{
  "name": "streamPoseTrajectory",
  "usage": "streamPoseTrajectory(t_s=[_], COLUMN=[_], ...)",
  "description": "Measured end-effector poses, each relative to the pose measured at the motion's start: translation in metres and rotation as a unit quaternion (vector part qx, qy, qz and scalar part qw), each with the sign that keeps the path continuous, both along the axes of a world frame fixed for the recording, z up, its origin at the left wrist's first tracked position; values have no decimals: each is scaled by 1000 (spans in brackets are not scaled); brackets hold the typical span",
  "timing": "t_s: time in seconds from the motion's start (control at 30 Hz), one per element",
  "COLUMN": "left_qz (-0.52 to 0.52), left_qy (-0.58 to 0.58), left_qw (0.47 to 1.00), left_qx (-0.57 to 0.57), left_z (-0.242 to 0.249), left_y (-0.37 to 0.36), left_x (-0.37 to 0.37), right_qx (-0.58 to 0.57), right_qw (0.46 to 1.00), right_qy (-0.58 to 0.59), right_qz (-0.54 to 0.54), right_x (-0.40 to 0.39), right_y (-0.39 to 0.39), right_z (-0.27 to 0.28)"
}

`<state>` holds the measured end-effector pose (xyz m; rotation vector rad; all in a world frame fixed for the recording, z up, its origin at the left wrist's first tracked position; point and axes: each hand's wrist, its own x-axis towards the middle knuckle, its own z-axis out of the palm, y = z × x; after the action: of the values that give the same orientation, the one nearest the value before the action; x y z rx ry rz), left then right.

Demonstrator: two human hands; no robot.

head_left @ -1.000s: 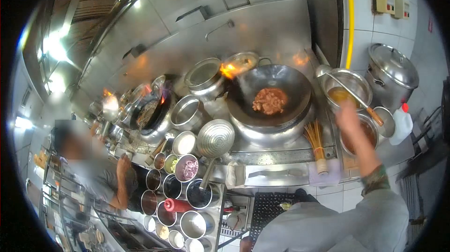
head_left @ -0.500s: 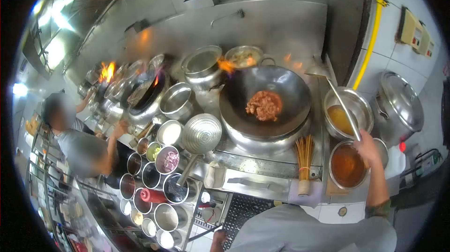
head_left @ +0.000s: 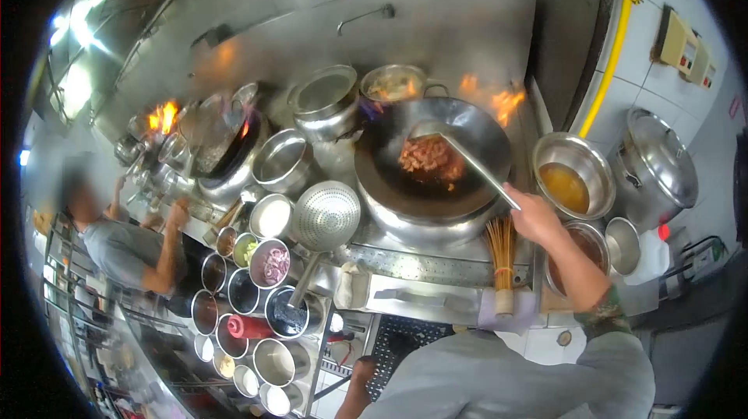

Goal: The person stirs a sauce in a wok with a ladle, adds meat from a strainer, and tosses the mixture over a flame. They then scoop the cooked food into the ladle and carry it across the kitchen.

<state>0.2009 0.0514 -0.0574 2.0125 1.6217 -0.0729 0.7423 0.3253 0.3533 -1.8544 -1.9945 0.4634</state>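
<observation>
Head view: right hand [head_left: 532, 215], grip closed around ladle [head_left: 466, 160] handle, bowl over meat [head_left: 425, 159] in wok [head_left: 436, 174].

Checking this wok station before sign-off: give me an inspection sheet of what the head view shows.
Surface: steel range, wet-looking.
Job's things: wok with browned meat; ladle, bowl in the wok.
Clutter: perforated strainer, seasoning bowls, bamboo brush, pot of yellow liquid.
Hands: right hand grips the ladle handle; left hand low, fingers unclear.
Cables: nothing seen.
Surroundings: flames behind the wok; another person at the left burners.
</observation>
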Motion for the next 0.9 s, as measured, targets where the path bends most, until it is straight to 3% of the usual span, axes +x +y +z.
streamPoseTrajectory(t_s=[0.03,0.13,0.2,0.27,0.37,0.43,0.53,0.57,0.6,0.63,0.67,0.7,0.73,0.77,0.8,0.87,0.9], left_qz=[102,16,38,96,196,242,233,232,48,-94,-15,68,151,72,210,448,342], left_qy=[-31,8,12,-58,-183,-255,-274,-278,-219,-126,-177,-230,-282,-175,-283,-453,-351], left_qw=[990,998,999,991,946,910,909,907,972,977,979,970,947,982,934,745,852], left_qx=[-95,-63,-22,-69,-180,-219,-211,-214,-63,141,95,49,3,9,-62,-200,-187], left_z=[-15,-39,-33,-46,-57,-56,-49,-46,-68,-85,-80,-67,-60,-90,-84,-54,-47], left_y=[0,-10,-23,-41,-72,-69,-47,-49,-47,-44,-39,-31,-26,-11,-15,-23,-22], left_x=[-6,-29,-37,-46,-61,-64,-65,-66,-76,-85,-88,-81,-73,-77,-66,-55,-60], right_qx=[13,-39,-36,-92,-60,-63,43,13,-17,-45,-67,-40,-49,-58,-64,-78,-28], right_qw=[1000,998,997,989,998,996,996,995,994,992,989,995,994,992,991,985,999], right_qy=[-1,51,62,107,19,26,-3,8,21,37,87,31,48,64,81,126,32], right_qz=[-2,-11,-6,-35,-11,-59,-84,-94,-103,-110,-99,-81,-84,-87,-81,-84,-30], right_x=[-7,-21,-21,-25,-34,-52,-79,-82,-88,-95,-92,-89,-85,-81,-76,-68,-64], right_y=[1,-27,-58,-81,-63,-41,-23,-25,-29,-35,-48,-62,-81,-95,-98,-113,-105], right_z=[-8,30,46,64,41,17,-16,-14,-1,12,31,46,55,58,58,53,44])
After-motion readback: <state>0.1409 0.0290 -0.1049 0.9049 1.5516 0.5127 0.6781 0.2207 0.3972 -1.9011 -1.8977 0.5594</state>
